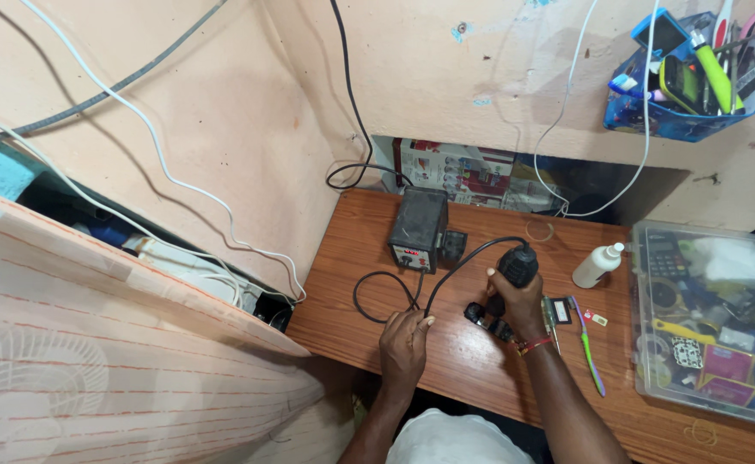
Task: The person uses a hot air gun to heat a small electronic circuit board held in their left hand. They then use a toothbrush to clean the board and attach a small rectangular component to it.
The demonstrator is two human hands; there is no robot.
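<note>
My right hand (522,302) grips the black handle of a hot-air tool (515,266), held upright over the wooden desk (472,361). A black cable (463,258) runs from that handle in a loop toward a dark grey station box (418,228) at the back of the desk. My left hand (405,342) pinches this cable near the desk's front edge. A small black clamp-like part (485,320) lies just below my right hand.
A white squeeze bottle (596,265), a small green board (556,311) and a green-and-purple toothbrush (590,348) lie right of my hands. A clear plastic box (712,322) of parts fills the right end. A blue wall holder (682,73) carries tools. A striped cloth (94,344) hangs at left.
</note>
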